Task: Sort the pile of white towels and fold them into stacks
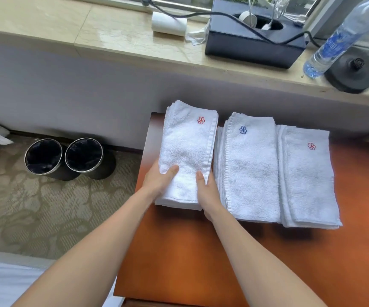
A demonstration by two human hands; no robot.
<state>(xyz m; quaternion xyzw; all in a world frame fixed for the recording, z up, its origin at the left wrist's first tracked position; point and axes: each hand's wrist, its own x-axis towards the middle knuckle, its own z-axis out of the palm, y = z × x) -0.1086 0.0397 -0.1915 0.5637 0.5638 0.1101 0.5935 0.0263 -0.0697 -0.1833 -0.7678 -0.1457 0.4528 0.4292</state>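
Red-emblem stack lying just left of blue-emblem stack; left hand gripping its outer near edge, thumb on top; right hand pinching inner edge beside blue-emblem stack; judging best: squaring edges with even, light pressure, not dragging neighbour

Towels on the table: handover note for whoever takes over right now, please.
Left hand: grips the near left edge of the left stack, thumb on top.
Right hand: grips its near right edge, thumb on top.
Things: left stack (red emblem), middle stack (blue emblem), right stack (red emblem), side by side on the wooden table.
Done: all towels in view folded and stacked.
Left: probably square up and release the left stack; no loose towels visible.
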